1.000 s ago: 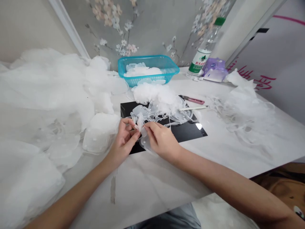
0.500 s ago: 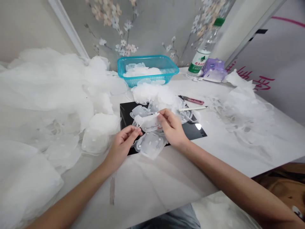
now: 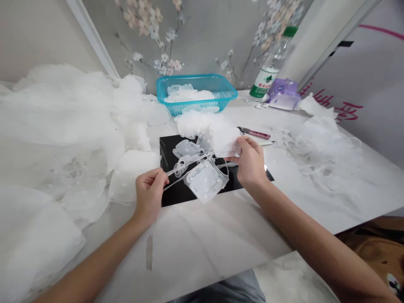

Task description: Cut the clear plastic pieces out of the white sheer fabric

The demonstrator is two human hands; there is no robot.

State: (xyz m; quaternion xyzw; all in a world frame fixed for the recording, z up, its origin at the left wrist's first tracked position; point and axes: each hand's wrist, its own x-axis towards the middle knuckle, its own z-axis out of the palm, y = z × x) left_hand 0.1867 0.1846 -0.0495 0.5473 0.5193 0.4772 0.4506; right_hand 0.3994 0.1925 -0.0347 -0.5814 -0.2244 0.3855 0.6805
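Observation:
My left hand (image 3: 150,191) is closed in a pinch on thin translucent plastic strips (image 3: 174,170), which stretch toward the right. In my right hand (image 3: 251,162) a white translucent plastic sheet (image 3: 225,139) is gripped by its right edge, raised over the black board (image 3: 172,195). Below and between the hands, a frosted plastic piece (image 3: 205,181) with small round dots and loose thin edging lies on the board. A smaller clear piece (image 3: 186,148) rests behind it. Whether the strips are still joined to the raised sheet, I cannot tell.
A blue basket (image 3: 186,108) with similar pieces stands at the back. A pink-handled cutter (image 3: 257,134), a water bottle (image 3: 263,82) and a purple packet (image 3: 284,93) are to its right. Heaped white sheets (image 3: 63,118) cover the left; tangled offcuts (image 3: 325,147) lie at right.
My hands have moved apart, the left one toward the left and the right one up and right with the sheet. Strips now stretch out from my left hand, and the frosted piece below shows more fully.

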